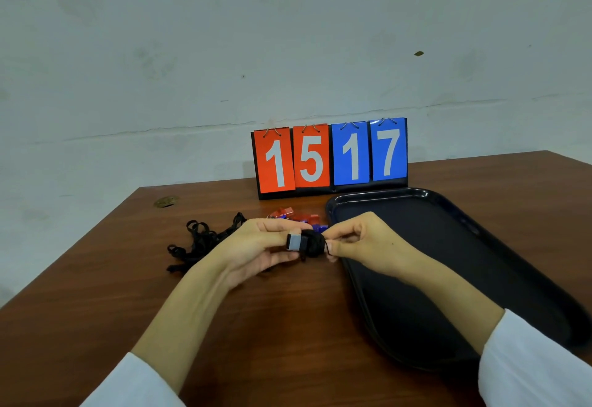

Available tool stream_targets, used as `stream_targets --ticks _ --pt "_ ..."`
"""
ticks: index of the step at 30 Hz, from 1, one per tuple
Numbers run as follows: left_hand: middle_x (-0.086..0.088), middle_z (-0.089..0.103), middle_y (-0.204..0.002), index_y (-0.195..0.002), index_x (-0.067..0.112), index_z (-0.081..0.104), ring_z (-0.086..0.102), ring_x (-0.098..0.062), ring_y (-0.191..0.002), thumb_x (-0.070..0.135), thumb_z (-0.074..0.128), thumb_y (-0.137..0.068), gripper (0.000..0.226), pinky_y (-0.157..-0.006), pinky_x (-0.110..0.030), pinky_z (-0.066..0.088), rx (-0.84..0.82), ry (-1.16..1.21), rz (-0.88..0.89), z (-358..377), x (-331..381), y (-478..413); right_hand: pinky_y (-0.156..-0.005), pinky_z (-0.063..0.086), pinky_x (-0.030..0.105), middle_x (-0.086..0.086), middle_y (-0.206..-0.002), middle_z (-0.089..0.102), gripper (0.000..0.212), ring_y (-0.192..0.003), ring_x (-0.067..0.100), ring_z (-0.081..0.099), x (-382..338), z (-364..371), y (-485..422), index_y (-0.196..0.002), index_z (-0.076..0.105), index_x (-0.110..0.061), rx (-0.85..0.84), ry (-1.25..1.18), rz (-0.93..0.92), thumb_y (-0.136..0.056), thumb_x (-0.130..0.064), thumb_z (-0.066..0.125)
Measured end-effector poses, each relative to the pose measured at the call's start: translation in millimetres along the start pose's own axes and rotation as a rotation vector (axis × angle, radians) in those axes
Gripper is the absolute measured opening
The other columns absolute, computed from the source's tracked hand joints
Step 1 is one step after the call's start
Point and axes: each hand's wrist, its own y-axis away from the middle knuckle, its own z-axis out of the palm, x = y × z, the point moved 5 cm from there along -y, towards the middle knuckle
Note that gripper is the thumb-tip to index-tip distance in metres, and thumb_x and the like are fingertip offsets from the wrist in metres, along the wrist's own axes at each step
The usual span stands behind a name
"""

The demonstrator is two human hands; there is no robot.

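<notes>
Black cord is wound into a small, tight bundle (312,245) around a little piece with a pale grey end (294,241), held in the air between both hands just above the table (256,326), at the near left edge of the tray (448,262). The left hand (256,246) grips the grey end between thumb and curled fingers. The right hand (362,243) pinches a thin loose strand at the bundle's right side with thumb and forefinger.

The bundle looks light and soft. The cord is limp, and it would likely slacken and unwind if the pinch on the strand gave way. The hard piece inside is the firm place to hold; the windings would squash or slide under the fingers.

Just behind the hands lie red and blue plastic pieces (298,217), partly hidden, so their kind cannot be told. To the left lies a loose tangle of black loops (201,240). The tray is dark and shallow. At the back edge stands a flip scoreboard (330,156) reading 15 and 17.
</notes>
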Motion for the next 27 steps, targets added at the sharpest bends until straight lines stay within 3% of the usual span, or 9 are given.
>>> stream_targets --ticks 5,8,11,14,17,19,21,23,27 --pt "-0.006 0.071 -0.087 -0.076 0.011 0.074 0.066 -0.016 -0.081 0.003 0.070 -0.076 0.008 -0.066 -0.026 0.056 0.089 -0.130 -0.029 -12.7 -3.3 -2.5 -0.079 0.045 0.010 -0.006 -0.097 0.069 0.021 -0.087 0.002 0.060 -6.7 4.0 2.8 -0.105 0.071 -0.017 0.108 0.266 -0.087 -0.085 -0.014 0.064" --pt "-0.005 0.071 -0.086 -0.079 0.014 0.076 0.062 -0.013 -0.076 0.010 0.074 -0.075 0.006 -0.063 -0.024 0.051 0.139 -0.341 -0.026 -16.1 -3.5 -2.7 -0.080 0.044 0.015 -0.005 -0.098 0.068 0.023 -0.086 0.004 0.058 -12.4 10.5 6.3 -0.108 0.069 -0.020 0.119 0.464 -0.199 -0.087 -0.021 0.062" --pt "0.001 0.070 -0.076 -0.080 0.018 0.076 0.058 -0.008 -0.063 0.012 0.069 -0.081 0.009 -0.058 -0.018 0.046 0.232 -0.701 0.104 -9.2 0.7 -3.5 -0.082 0.044 0.020 -0.003 -0.099 0.067 0.023 -0.090 0.009 0.059 -10.8 18.5 8.3 -0.110 0.068 -0.021 0.145 0.585 -0.241 -0.089 -0.026 0.058" --pt "0.010 0.063 -0.075 -0.085 0.017 0.075 0.059 -0.007 -0.075 0.017 0.062 -0.087 0.013 -0.068 -0.020 0.047 0.360 -0.916 0.309 11.7 1.9 -1.0 -0.081 0.045 0.027 0.001 -0.098 0.067 0.022 -0.091 0.018 0.062 -7.7 19.7 9.1 -0.107 0.069 -0.017 0.217 0.653 -0.241 -0.090 -0.026 0.057" --pt "0.008 0.054 -0.085 -0.101 0.023 0.071 0.049 -0.007 -0.081 0.030 0.060 -0.088 0.018 -0.073 -0.019 0.041 0.474 -1.063 0.501 27.7 -1.6 3.1 -0.080 0.045 0.028 0.002 -0.098 0.066 0.024 -0.091 0.018 0.061 -6.8 16.0 8.2 -0.108 0.068 -0.017 0.279 0.684 -0.213 -0.091 -0.028 0.054" --pt "0.006 0.053 -0.092 -0.111 0.022 0.068 0.048 -0.003 -0.081 0.024 0.060 -0.090 0.023 -0.071 -0.010 0.038 0.472 -1.014 0.551 29.2 -6.1 1.7 -0.081 0.044 0.027 0.001 -0.099 0.066 0.025 -0.091 0.017 0.060 -6.4 13.1 8.2 -0.109 0.067 -0.017 0.310 0.666 -0.185 -0.092 -0.029 0.053" --pt "0.011 0.056 -0.091 -0.110 0.020 0.069 0.051 0.002 -0.080 0.015 0.060 -0.089 0.023 -0.072 -0.006 0.040 0.477 -0.899 0.561 26.1 -7.6 0.6 -0.080 0.044 0.025 0.001 -0.100 0.066 0.026 -0.092 0.016 0.060 -5.4 11.2 8.5 -0.111 0.067 -0.017 0.332 0.657 -0.160 -0.092 -0.029 0.053" --pt "0.016 0.061 -0.086 -0.100 0.021 0.072 0.058 0.001 -0.079 0.011 0.063 -0.086 0.019 -0.074 -0.010 0.048 0.504 -0.756 0.518 21.3 -8.7 -0.7 -0.079 0.043 0.025 0.001 -0.100 0.066 0.025 -0.091 0.016 0.060 -4.4 10.4 8.5 -0.109 0.067 -0.017 0.347 0.651 -0.143 -0.092 -0.029 0.053" --pt "0.001 0.068 -0.076 -0.080 0.023 0.071 0.066 -0.010 -0.069 0.007 0.066 -0.083 0.017 -0.065 -0.025 0.058 0.564 -0.497 0.401 13.9 -13.0 -0.6 -0.081 0.045 0.026 0.000 -0.102 0.066 0.026 -0.092 0.016 0.060 -5.2 10.4 7.7 -0.111 0.066 -0.017 0.363 0.648 -0.110 -0.092 -0.029 0.053"
